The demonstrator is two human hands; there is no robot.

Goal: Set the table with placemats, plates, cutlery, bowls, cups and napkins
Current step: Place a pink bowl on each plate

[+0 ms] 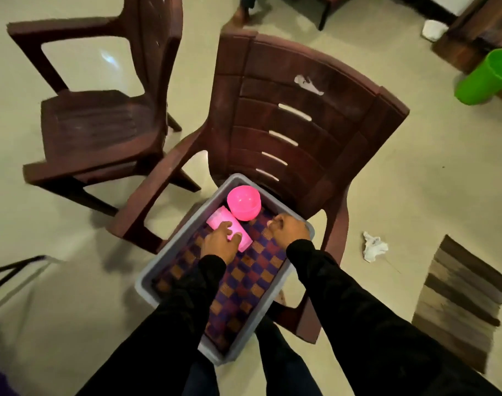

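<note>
Upper left: brown plastic chair [101, 121], vacant. Centre: second brown chair [287, 124] bearing a grey tub [169, 252] lined with checked placemats [249, 278]. In the tub's upper end: pink cup [229, 228] lying on its side, grasped by the left hand [218, 242]; pink bowl [243, 202] just beyond it. Right hand [289, 228] clenched at the tub's right rim; what it grips cannot be told. Upper right: green bucket [485, 78]. Lower right: striped mat [458, 304].

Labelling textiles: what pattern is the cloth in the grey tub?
A checked pattern of purple and orange-brown squares on the cloth; the head view shows it clearly.
</note>
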